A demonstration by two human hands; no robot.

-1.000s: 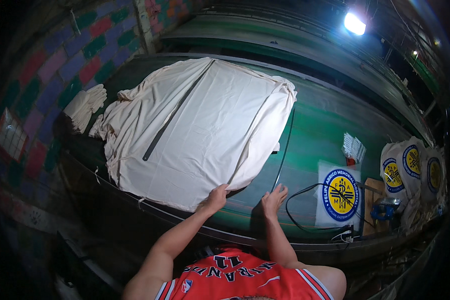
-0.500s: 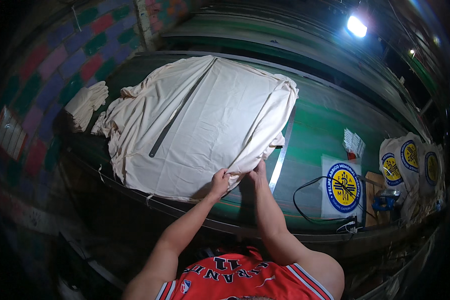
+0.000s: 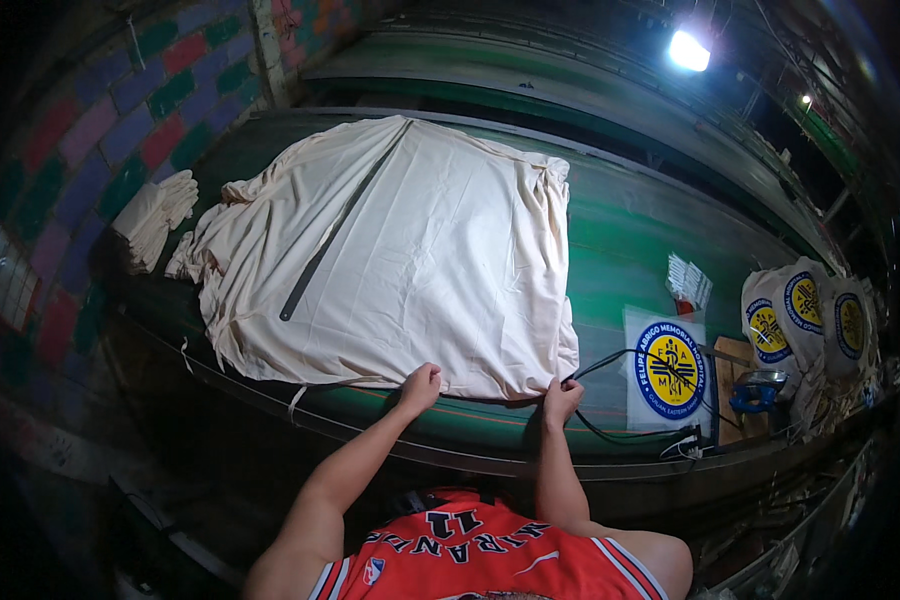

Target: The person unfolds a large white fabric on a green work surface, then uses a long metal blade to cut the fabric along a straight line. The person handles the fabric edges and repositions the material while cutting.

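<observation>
A large cream cloth [image 3: 440,260] lies spread over the green table, with loose folds along its left side. My left hand [image 3: 421,385] is closed on its near edge. At the near right corner, my right hand [image 3: 562,398] pinches the same cloth. Between the two hands the edge runs fairly straight, near the front of the table. A long dark metal ruler [image 3: 335,240] lies slantwise on the cloth, its upper part partly hidden by a fold.
Right of the cloth, a black cord [image 3: 595,425] crosses a clear sheet with a round blue and yellow print [image 3: 669,370]. Beyond are a blue iron [image 3: 760,392] on a wooden board and printed cream cloths [image 3: 785,310]. Folded cream cloth [image 3: 155,220] lies at the far left.
My right hand has moved right and nearer, drawing the cloth's right side out flatter over the metal strip. My left hand has shifted slightly left and nearer along the edge.
</observation>
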